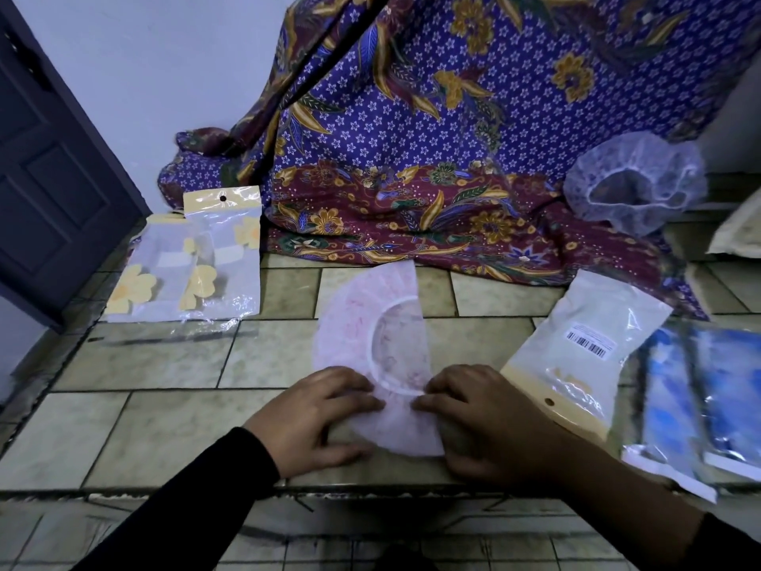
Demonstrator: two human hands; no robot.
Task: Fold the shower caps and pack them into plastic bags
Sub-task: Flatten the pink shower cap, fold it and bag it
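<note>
A pink shower cap [350,323] lies folded in half on the tiled floor, forming a half ring with a white elastic edge. My left hand [317,418] and my right hand [486,422] both sit on its near end, fingertips pinching the thin plastic between them. A second, bluish-white shower cap [636,187] stands puffed open at the back right, on the patterned cloth. An empty plastic bag [576,356] with a barcode label and yellow header lies just right of my right hand.
Two packed bags with yellow flowers [185,261] lie at the back left. Blue packets [700,389] lie at the far right. A purple and maroon batik cloth [412,158] drapes across the back. A dark door [49,179] stands at the left.
</note>
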